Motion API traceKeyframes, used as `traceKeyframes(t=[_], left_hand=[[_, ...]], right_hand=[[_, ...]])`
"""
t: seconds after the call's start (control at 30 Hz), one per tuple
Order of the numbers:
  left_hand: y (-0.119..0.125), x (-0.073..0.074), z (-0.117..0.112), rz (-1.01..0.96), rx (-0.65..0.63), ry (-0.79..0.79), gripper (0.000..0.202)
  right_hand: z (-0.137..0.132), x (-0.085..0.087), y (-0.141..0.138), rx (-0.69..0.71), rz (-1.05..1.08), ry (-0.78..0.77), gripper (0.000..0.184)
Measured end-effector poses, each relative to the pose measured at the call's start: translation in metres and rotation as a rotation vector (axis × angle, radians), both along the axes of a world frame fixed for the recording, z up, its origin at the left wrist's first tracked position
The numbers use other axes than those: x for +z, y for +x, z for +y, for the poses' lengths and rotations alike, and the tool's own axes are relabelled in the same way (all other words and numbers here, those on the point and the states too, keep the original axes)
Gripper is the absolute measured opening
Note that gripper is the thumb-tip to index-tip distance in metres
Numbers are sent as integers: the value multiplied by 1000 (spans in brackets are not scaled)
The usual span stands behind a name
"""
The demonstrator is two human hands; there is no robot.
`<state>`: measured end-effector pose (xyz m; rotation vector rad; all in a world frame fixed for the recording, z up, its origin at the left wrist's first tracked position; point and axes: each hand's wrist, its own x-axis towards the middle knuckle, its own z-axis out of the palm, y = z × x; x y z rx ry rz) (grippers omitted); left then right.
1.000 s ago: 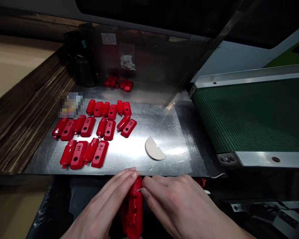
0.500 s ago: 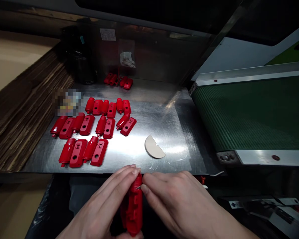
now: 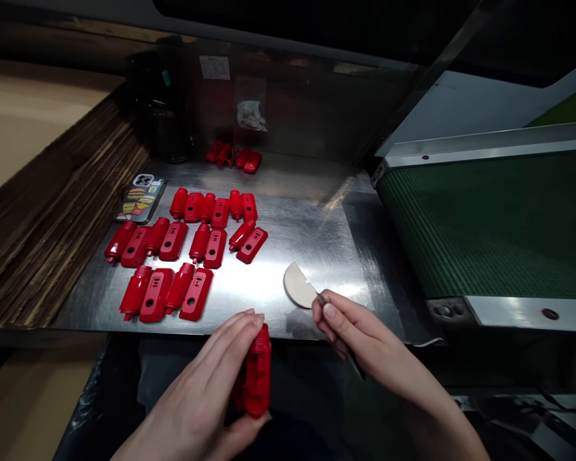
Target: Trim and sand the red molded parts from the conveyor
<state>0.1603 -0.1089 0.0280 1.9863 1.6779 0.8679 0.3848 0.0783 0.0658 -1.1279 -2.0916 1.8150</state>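
Observation:
My left hand [image 3: 206,384] is closed around a red plastic housing [image 3: 258,374], with fingers over its top and thumb at its lower end. The housing is upright, its hollow ribbed side showing, just in front of the table's near edge. In a pinch of thumb and fingers, my right hand [image 3: 348,323] holds a slim craft knife [image 3: 356,365]. Its thin, bright tip is at the notch of a pale half-round piece [image 3: 297,286] lying on the table. Whether tip and piece touch, I cannot tell. Several red plastic parts [image 3: 156,294] lie in rows left of them.
The metal table [image 3: 307,218] also holds a patterned phone [image 3: 141,200] and more red parts [image 3: 233,157] by the back wall. Stacked cardboard [image 3: 81,211] stands at left, a dark bottle-like container [image 3: 170,128] behind it. A green conveyor belt [image 3: 499,224] runs along the right.
My right hand has moved from the housing to the right and forward, with the knife, to the half-round piece. My left hand still holds the housing.

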Motion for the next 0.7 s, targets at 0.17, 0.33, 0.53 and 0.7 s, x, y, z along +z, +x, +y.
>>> traceKeyframes(t=[0.17,0.33,0.53,0.7], left_hand=[[1,-4,5,33,23,-34,89],[10,-11,10,60,55,-5,86],[15,-11,13,85,-16,90,86],[10,-4,10,-20,34,109,83]], right_hand=[[30,-46,14,-231,-337,598,33],[19,-39,5,-246,-324,692,33],[-31,-17,-24,107,2,190,34],[-7,-42,-16,-269,-252,687,32]])
